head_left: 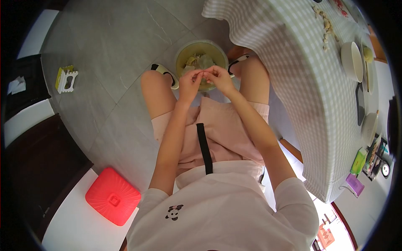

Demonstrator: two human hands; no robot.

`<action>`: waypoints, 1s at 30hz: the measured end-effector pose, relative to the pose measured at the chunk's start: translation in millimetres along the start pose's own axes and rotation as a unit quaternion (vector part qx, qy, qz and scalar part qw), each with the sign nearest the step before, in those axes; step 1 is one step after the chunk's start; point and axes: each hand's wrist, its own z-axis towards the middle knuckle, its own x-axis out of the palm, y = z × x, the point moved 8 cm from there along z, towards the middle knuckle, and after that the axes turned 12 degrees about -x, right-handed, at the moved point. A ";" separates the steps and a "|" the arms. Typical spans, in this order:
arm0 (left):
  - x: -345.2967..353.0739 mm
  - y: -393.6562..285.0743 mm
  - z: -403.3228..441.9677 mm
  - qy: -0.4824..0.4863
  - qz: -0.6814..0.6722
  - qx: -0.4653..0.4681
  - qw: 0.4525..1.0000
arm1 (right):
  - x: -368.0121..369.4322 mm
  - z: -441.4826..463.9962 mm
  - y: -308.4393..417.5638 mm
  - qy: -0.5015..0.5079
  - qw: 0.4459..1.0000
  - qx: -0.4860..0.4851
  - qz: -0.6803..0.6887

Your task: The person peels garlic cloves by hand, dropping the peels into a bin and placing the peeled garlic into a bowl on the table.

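Observation:
My left hand and my right hand meet fingertip to fingertip, pinched together above a round yellowish bin. Whatever lies between the fingers is too small to make out. Below them the bin stands on the floor between my feet, with pale and yellowish scraps and what looks like a clear plastic bag inside.
A checked cloth covers the table at right. On it are small pale pieces, a white bowl, another bowl and a green packet. At left are a small folding stool and a red lid-like object.

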 end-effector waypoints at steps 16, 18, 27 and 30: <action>0.9 -20.9 -7.4 -0.033 0.158 0.050 0.986 | 1.9 -0.2 6.8 -0.007 0.993 -0.061 -0.103; 0.2 -22.7 -8.0 -0.036 0.152 0.050 0.986 | 2.1 -0.2 8.3 -0.009 0.992 -0.068 -0.107; -11.9 23.9 10.5 -0.039 -0.158 -0.064 0.985 | 3.6 -0.2 3.3 -0.007 0.998 -0.037 0.050; -13.1 23.2 11.4 -0.046 -0.143 -0.080 0.985 | 1.8 -0.7 7.3 -0.011 0.992 0.020 0.128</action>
